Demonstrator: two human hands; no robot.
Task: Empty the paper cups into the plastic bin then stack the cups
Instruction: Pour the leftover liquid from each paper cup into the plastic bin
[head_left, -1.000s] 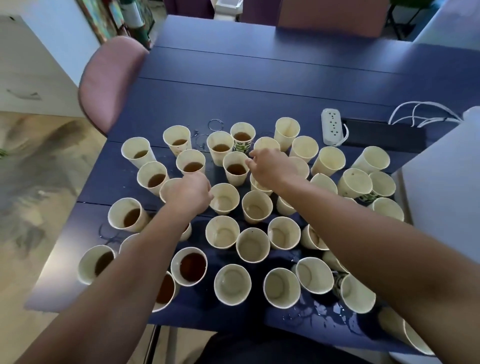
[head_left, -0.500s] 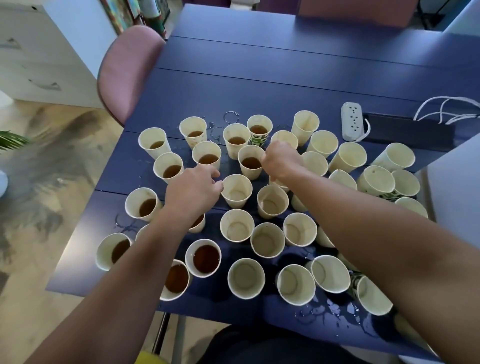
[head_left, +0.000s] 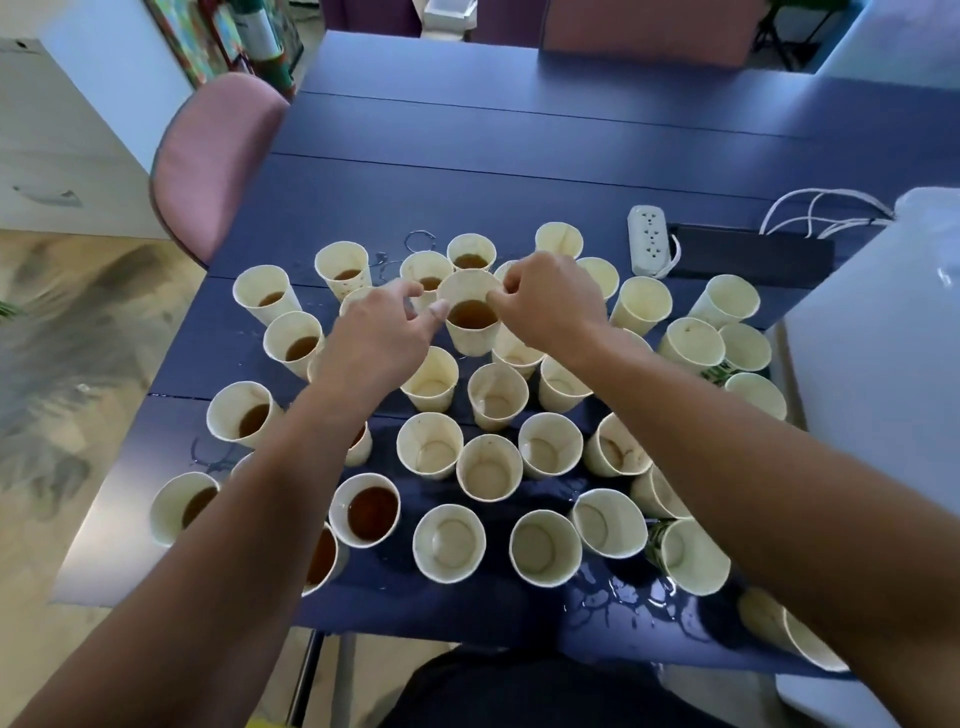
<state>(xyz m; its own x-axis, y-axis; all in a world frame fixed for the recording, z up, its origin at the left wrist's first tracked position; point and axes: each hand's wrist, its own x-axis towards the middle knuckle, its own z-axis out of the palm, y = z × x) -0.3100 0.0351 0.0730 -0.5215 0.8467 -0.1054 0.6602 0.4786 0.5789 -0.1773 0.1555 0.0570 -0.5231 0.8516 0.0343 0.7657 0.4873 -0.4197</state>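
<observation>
Several cream paper cups stand packed on the dark blue table (head_left: 519, 171). Those on the left hold brown liquid, like one near the front (head_left: 371, 512); those in the middle and right look drained, like another cup (head_left: 449, 543). One cup with brown liquid (head_left: 470, 332) is raised slightly above its neighbours. My right hand (head_left: 545, 306) pinches its right rim. My left hand (head_left: 374, 338) has curled fingers, with the thumb and forefinger at the cup's left rim. The whitish plastic bin (head_left: 883, 364) stands at the right table edge.
A white power strip (head_left: 648, 239) with cables and a black flat object (head_left: 753, 254) lie behind the cups. Spilled liquid (head_left: 623, 603) wets the table's front right. A pink chair (head_left: 208, 156) stands at the far left. The far half of the table is bare.
My right hand has lifted a liquid-filled cup from the back rows. My left hand has moved right from the left cups to that cup's rim.
</observation>
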